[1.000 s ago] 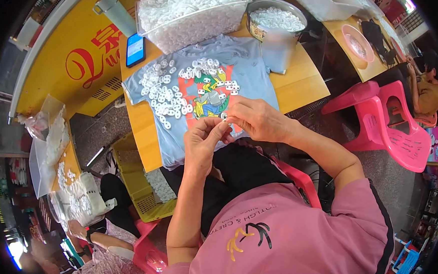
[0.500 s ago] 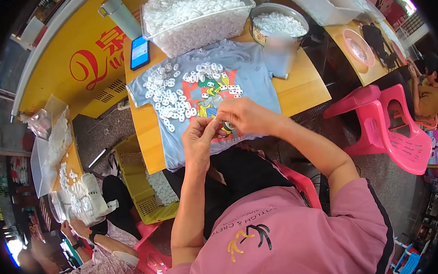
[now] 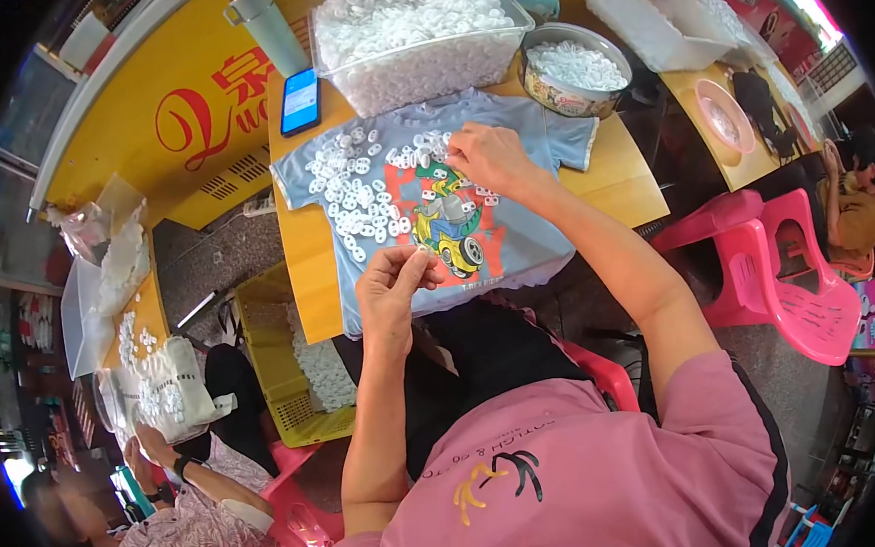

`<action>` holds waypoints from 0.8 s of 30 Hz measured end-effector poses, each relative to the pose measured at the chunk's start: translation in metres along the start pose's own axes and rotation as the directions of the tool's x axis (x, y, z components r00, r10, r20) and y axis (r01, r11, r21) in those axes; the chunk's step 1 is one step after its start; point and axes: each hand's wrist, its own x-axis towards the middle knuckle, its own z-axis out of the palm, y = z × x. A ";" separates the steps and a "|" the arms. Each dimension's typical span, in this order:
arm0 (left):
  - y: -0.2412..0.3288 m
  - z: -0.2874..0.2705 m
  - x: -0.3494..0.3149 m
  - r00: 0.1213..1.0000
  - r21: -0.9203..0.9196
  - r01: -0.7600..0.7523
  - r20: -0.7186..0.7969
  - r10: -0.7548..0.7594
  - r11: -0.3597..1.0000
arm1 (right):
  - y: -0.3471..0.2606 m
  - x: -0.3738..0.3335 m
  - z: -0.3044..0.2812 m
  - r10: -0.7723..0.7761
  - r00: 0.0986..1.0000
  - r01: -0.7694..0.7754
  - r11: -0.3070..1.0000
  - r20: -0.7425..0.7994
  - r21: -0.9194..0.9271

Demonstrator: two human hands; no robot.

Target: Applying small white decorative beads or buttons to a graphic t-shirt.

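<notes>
A grey-blue T-shirt [image 3: 527, 230] with a colourful cartoon print lies spread over the wooden table. Many small white oval plastic pieces with holes [image 3: 352, 193] are scattered on its left and upper parts. My left hand [image 3: 391, 294] is raised over the shirt's lower middle, thumb and fingers pinched; a tiny whitish bit shows at the fingertips. Farther off, my right hand [image 3: 493, 160] reaches to the right end of the upper cluster of pieces. Its fingers are bent together at the pieces, and anything between the fingertips is hidden.
Behind the shirt stand a clear tub [image 3: 425, 69] and a round tin [image 3: 577, 94], both full of white pieces. A phone [image 3: 300, 102] and a flask [image 3: 271, 33] are at the far left. A yellow crate [image 3: 267, 329] stands beside the table. Another person [image 3: 199, 544] works at left; a pink chair [image 3: 763, 274] stands right.
My hands were together over the print; the right has moved away to the upper cluster of pieces. My left stays pinched nearby. The whole view has shifted slightly.
</notes>
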 end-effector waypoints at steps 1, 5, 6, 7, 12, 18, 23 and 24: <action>0.000 0.000 0.000 1.000 -0.002 -0.003 -0.003 0.003 1.000 | -0.001 -0.001 0.001 -0.012 1.000 0.012 0.999 -0.006 -0.043; 0.001 0.000 0.001 1.000 -0.009 -0.009 0.012 0.009 1.000 | -0.004 -0.003 0.007 -0.049 0.999 0.046 0.984 -0.011 -0.174; 0.001 0.001 0.001 1.000 -0.015 -0.008 0.017 0.008 1.000 | -0.004 -0.003 0.009 -0.052 0.999 0.049 0.983 -0.013 -0.175; 0.001 0.002 0.001 1.000 -0.015 -0.012 0.017 0.012 1.000 | -0.004 -0.003 0.009 -0.058 0.998 0.057 0.982 0.002 -0.180; 0.001 0.002 -0.001 0.999 -0.042 -0.008 0.031 0.010 0.999 | -0.004 -0.002 0.004 -0.090 0.996 0.090 0.991 0.011 -0.102; 0.009 0.006 -0.001 0.999 -0.036 -0.032 -0.007 0.032 0.999 | 0.010 -0.010 -0.003 0.093 0.992 -0.119 0.910 0.083 0.398; 0.015 0.014 0.001 0.998 -0.044 -0.045 0.033 0.046 0.998 | -0.037 -0.035 -0.048 0.243 0.812 -0.543 -0.017 0.531 0.839; 0.015 0.019 0.001 0.992 -0.060 -0.118 0.044 0.120 0.991 | -0.043 -0.039 -0.054 0.246 0.810 -0.545 -0.020 0.533 0.838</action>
